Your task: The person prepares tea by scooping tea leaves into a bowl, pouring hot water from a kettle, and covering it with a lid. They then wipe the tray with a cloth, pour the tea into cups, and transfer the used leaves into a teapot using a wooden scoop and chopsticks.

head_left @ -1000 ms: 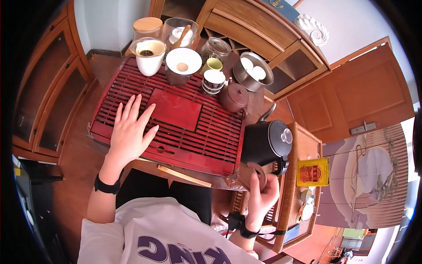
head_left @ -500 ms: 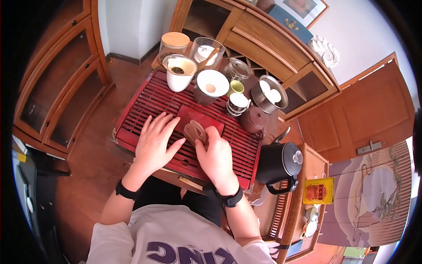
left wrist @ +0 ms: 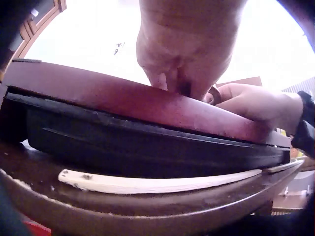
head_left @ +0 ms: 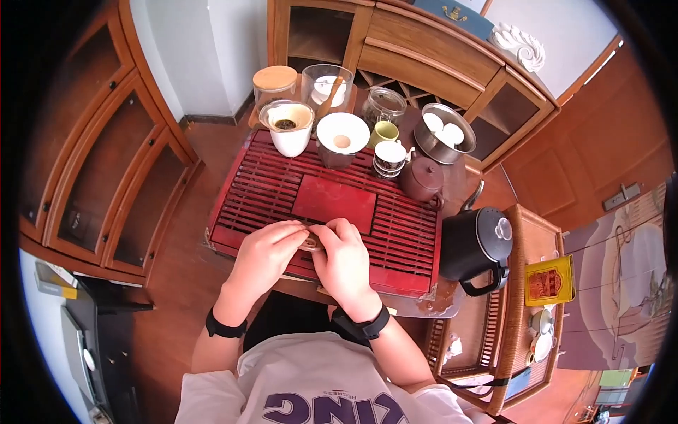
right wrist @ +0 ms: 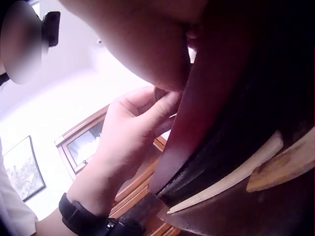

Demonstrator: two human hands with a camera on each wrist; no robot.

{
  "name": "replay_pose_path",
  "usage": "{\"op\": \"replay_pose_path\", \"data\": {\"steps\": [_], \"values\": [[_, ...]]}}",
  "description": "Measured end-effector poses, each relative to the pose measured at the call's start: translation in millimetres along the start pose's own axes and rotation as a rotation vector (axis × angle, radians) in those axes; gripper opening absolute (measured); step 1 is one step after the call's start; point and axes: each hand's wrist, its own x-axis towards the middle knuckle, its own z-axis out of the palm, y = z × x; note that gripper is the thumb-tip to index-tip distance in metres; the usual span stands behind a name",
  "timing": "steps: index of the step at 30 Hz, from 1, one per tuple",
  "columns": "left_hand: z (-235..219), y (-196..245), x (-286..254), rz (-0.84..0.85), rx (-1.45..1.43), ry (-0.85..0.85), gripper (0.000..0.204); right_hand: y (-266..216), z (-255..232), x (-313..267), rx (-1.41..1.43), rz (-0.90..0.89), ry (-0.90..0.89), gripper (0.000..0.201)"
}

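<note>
Both hands meet above the front part of the red slatted tray (head_left: 332, 198). Between them is a small brown ring-shaped piece (head_left: 311, 242), mostly covered by fingers. The right hand (head_left: 345, 260) pinches it from the right side, and the left hand (head_left: 263, 256) has its fingertips on its left side. In the right wrist view the left hand (right wrist: 130, 123) pinches the brown piece (right wrist: 160, 93) between thumb and fingers. The left wrist view shows the right hand (left wrist: 258, 103) beside the left hand (left wrist: 189, 44), low over the tray's edge.
Along the tray's back stand a white cup with a filter (head_left: 291, 134), a white bowl (head_left: 342, 134) on a dark vessel, stacked small cups (head_left: 389, 159) and a brown teapot (head_left: 422, 178). A black kettle (head_left: 477, 240) stands right of the tray. Behind are glass jars (head_left: 383, 106) and a steel bowl (head_left: 443, 134).
The right hand brought the brown piece from beside the kettle over the tray, then nearer its front edge. The left hand has left its flat spread pose and now meets the piece.
</note>
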Motion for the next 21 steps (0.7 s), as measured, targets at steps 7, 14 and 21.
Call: {"op": "replay_pose_path", "data": {"steps": [7,14,21], "values": [[22,13,22,0.046,0.13,-0.013,0.024,21,-18,2,-0.004,-0.066,0.086,0.036],[55,21,57,0.014,0.343,-0.251,0.031,43,-12,10,-0.116,-0.012,0.129,0.034],[51,27,36,0.031,0.366,-0.21,0.033,34,-8,-4,-0.289,-0.017,0.075,0.037]]}}
